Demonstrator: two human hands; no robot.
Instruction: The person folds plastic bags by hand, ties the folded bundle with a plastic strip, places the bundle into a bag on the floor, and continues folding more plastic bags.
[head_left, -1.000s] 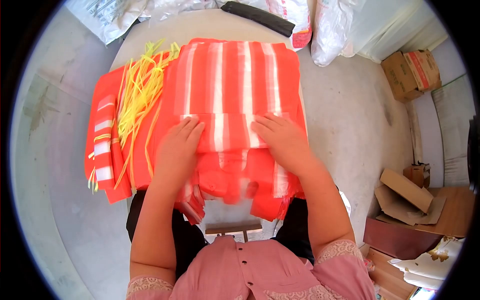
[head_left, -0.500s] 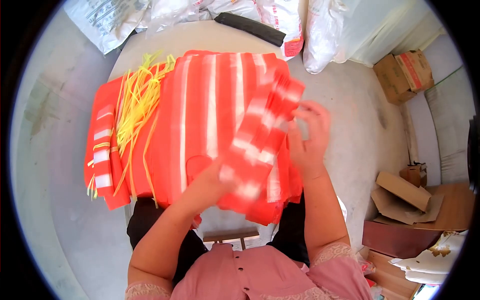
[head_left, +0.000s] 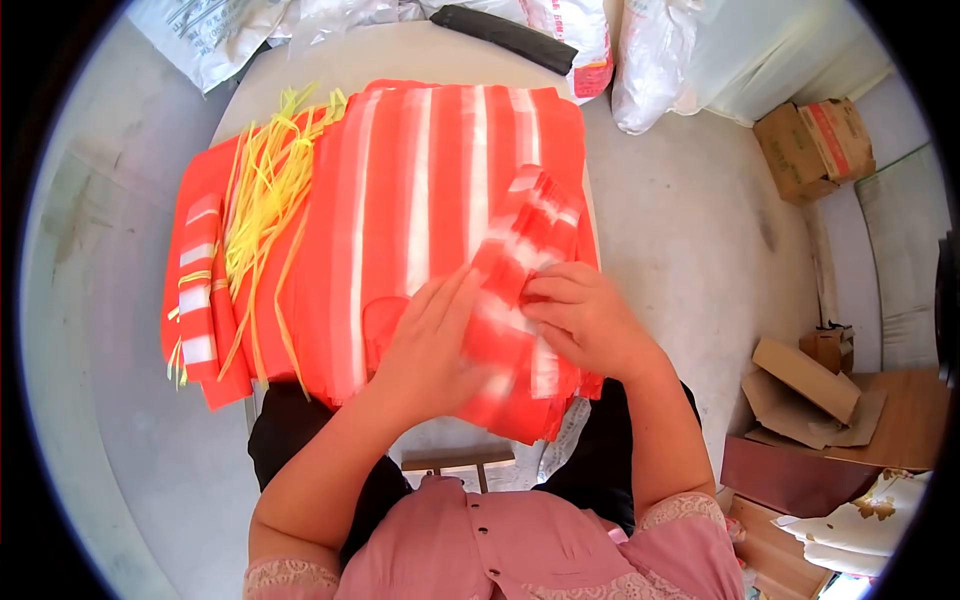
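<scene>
A folded bundle of red-and-white striped plastic bags [head_left: 515, 255] lies slantwise over the right side of a large flat stack of the same bags [head_left: 390, 200]. My left hand [head_left: 430, 345] holds the bundle's near left side, fingers together along it. On its right edge, my right hand [head_left: 590, 315] grips with curled fingers. Part of the bundle is blurred by motion. Loose yellow plastic strips [head_left: 268, 190] lie on the stack's left side. Beside them are folded striped bundles [head_left: 198, 300], with yellow strips tied round.
The stack rests on a pale table [head_left: 330, 60]. A black roll [head_left: 505, 38] and white sacks [head_left: 570, 30] are at the far side. On the right are a cardboard box [head_left: 810, 150], an opened carton [head_left: 810, 395] and a brown wooden surface [head_left: 895, 420].
The bundle has come down and nearer to me, onto the stack. My right hand has moved down and left to its edge; my left hand stays on the near left side.
</scene>
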